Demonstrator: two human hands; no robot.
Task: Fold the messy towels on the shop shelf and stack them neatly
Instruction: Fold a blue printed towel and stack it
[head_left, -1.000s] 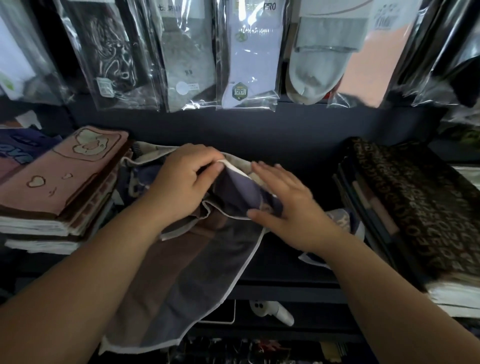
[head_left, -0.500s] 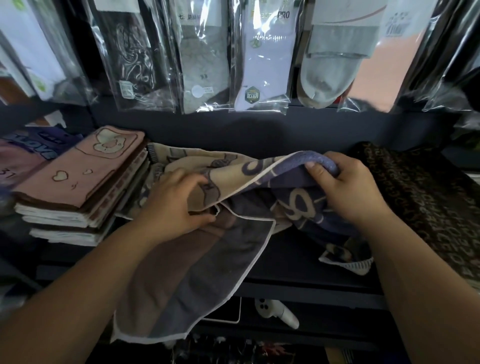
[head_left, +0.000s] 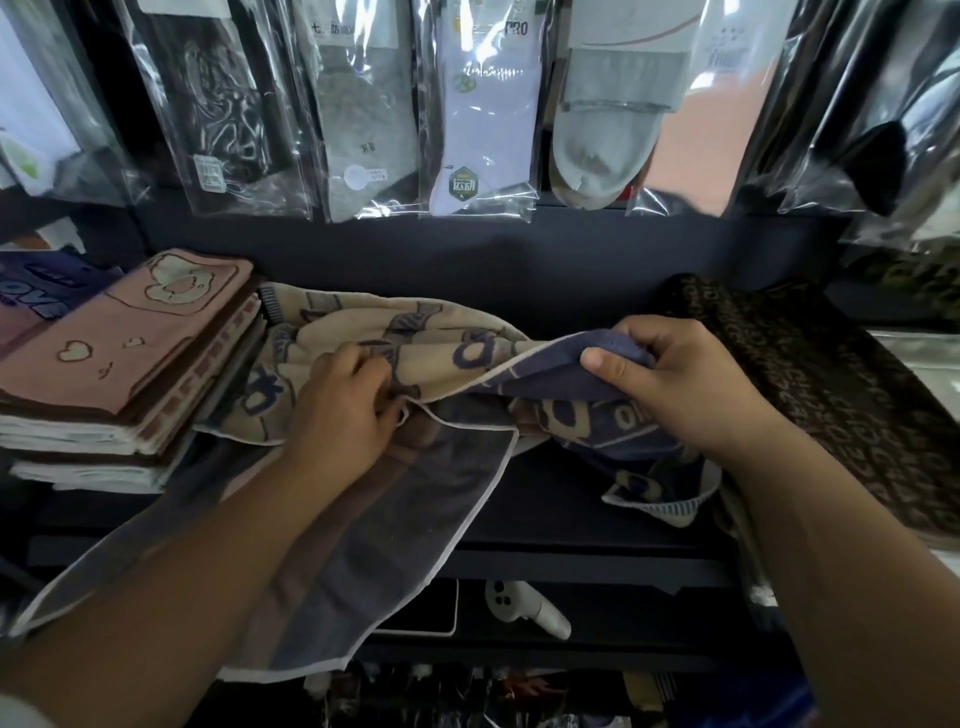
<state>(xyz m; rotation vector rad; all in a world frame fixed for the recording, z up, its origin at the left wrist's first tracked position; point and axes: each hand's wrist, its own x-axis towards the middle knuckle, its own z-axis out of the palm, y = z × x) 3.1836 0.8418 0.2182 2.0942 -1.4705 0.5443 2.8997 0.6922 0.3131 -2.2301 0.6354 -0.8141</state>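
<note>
Our left grip (head_left: 343, 410) was curled tight on the cream-and-purple patterned terry towel (head_left: 415, 332), bunching it on the dark shop shelf (head_left: 571, 488) just beside the stack of folded pink towels (head_left: 130, 358). Our right grip (head_left: 675, 384) pinched a purple fold of the same towel (thumb on top), lifted off the shelf. A grey-brown towel with white edging (head_left: 415, 519) hung over the shelf's front edge, under the left forearm.

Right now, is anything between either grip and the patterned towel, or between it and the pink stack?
Nothing visible. The left grip and right grip hold the patterned towel, whose left end lies against the pink stack. A grey towel lies beneath it, hanging over the shelf edge.
</note>
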